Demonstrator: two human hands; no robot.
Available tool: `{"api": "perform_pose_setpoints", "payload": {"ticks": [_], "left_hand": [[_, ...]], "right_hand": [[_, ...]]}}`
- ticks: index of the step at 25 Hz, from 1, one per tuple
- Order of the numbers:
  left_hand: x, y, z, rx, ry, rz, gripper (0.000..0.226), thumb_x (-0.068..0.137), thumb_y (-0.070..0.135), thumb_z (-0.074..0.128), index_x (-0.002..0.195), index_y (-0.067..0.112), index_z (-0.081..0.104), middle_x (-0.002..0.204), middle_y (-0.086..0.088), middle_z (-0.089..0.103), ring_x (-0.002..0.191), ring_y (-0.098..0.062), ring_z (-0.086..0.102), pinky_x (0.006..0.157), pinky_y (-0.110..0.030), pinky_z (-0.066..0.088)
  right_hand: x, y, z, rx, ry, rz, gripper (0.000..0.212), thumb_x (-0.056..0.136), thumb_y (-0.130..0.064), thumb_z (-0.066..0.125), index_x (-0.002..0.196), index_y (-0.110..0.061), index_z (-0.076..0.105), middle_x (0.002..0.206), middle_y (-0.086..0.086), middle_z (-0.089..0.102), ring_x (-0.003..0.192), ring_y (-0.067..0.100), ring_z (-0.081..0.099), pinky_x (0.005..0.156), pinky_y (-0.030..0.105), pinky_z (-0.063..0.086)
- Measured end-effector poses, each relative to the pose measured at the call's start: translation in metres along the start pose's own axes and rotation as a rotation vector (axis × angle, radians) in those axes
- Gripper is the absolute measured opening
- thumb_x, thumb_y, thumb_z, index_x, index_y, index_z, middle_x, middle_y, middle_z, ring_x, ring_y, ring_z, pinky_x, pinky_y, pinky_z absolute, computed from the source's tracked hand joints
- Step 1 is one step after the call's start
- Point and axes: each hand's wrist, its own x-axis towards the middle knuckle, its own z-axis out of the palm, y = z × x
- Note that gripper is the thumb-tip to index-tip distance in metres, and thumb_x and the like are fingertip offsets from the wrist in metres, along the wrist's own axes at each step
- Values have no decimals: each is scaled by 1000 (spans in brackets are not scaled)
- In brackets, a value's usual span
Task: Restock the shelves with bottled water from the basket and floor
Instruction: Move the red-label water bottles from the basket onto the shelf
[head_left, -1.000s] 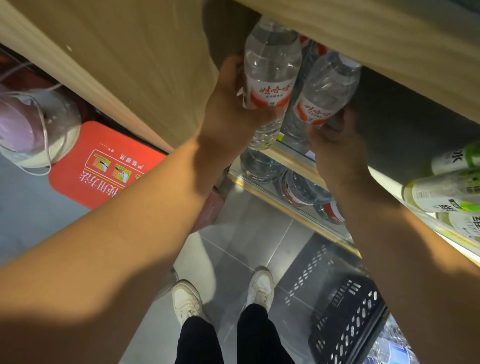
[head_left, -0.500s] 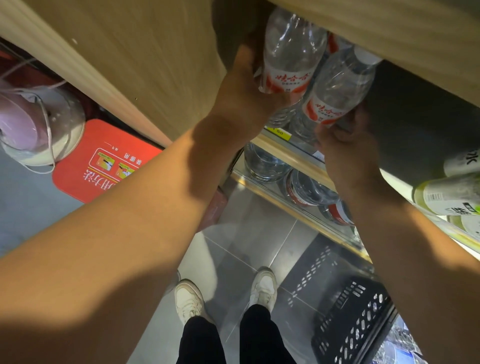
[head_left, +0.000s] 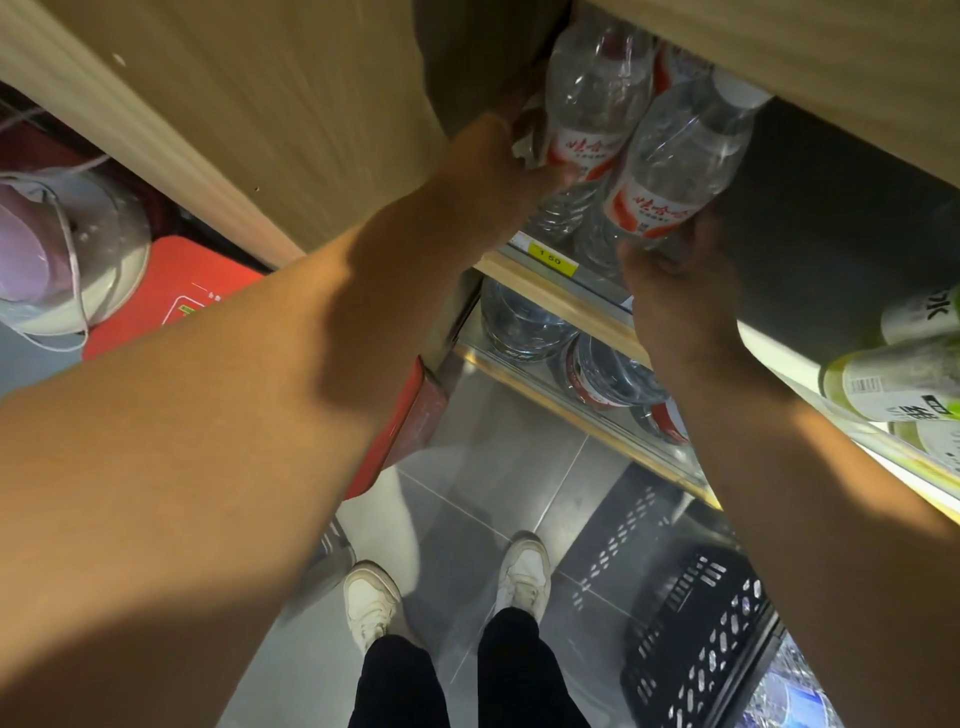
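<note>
Water bottles (head_left: 597, 98) gripped, one per hand: left hand (head_left: 498, 161), right hand (head_left: 675, 306); black basket (head_left: 696, 644) on floor.

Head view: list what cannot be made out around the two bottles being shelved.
- Left bottle: its cap is hidden behind the upper shelf board.
- Left hand: fingers wrap behind that bottle, out of sight.
- Right hand: fingertips hidden under the right bottle.
- Basket: contents cut off by the frame's bottom edge.
- Price tag: print blurred.

A shop: stocked drink shelves (head_left: 550, 283) with a yellow price tag (head_left: 551, 258).
</note>
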Motion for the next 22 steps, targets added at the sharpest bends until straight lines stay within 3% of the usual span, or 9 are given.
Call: {"api": "perform_pose_setpoints", "payload": {"ticks": [4, 7, 9, 10, 12, 16, 19, 22], "left_hand": [[4, -7, -4, 55, 26, -99, 79, 67, 53, 73, 134, 20, 49, 127, 3, 64, 117, -13, 61, 96, -39, 54], [-1, -14, 0, 0, 27, -120, 59, 88, 30, 70, 139, 14, 46, 132, 1, 60, 116, -3, 58, 92, -20, 53], [-3, -18, 5, -23, 79, -122, 52, 91, 26, 66, 137, 12, 46, 132, 2, 58, 112, -2, 58, 82, -12, 53], [-2, -20, 6, -20, 99, -124, 48, 91, 27, 66, 134, 12, 48, 128, 4, 60, 109, -3, 59, 78, -12, 54], [4, -25, 6, -17, 103, -111, 46, 90, 28, 67, 130, 12, 51, 121, 4, 64, 107, -4, 62, 87, -23, 56], [11, -19, 10, -10, 100, -113, 50, 87, 29, 70, 131, 16, 52, 124, 4, 65, 116, -7, 60, 98, -31, 52], [19, -14, 15, 40, 145, -149, 36, 88, 28, 71, 121, 19, 59, 119, 6, 67, 108, -5, 62, 92, -25, 53], [23, -10, 19, 41, 160, -193, 34, 88, 25, 72, 118, 17, 59, 118, 2, 67, 104, -7, 62, 86, -24, 54]], "right_hand": [[4, 4, 7, 37, 65, 21, 63, 87, -10, 68, 142, -18, 38, 133, -5, 58, 122, 8, 56, 95, 15, 46], [4, 7, 12, 98, 146, 36, 52, 84, -1, 67, 128, -13, 43, 122, -4, 62, 115, 8, 60, 96, 20, 49], [4, 5, 15, 54, 170, 25, 49, 85, -4, 67, 127, -17, 44, 122, -5, 61, 113, 5, 59, 92, 14, 49], [4, 2, 17, 17, 170, 21, 50, 87, -8, 67, 130, -19, 44, 124, -8, 60, 111, 2, 58, 85, 8, 47], [7, -1, 22, -46, 154, 22, 53, 91, -16, 65, 137, -23, 40, 129, -10, 58, 107, -2, 55, 75, 1, 42], [13, -5, 24, -72, 204, 31, 59, 94, -22, 63, 143, -24, 30, 135, -6, 56, 113, 6, 56, 72, -1, 41], [19, -4, 26, -20, 226, 44, 61, 92, -18, 64, 144, -22, 31, 133, -5, 57, 114, 9, 56, 82, 9, 46], [31, -2, 27, 31, 246, 56, 62, 90, -16, 66, 143, -22, 33, 123, -9, 55, 107, 5, 53, 83, 15, 46]]}}
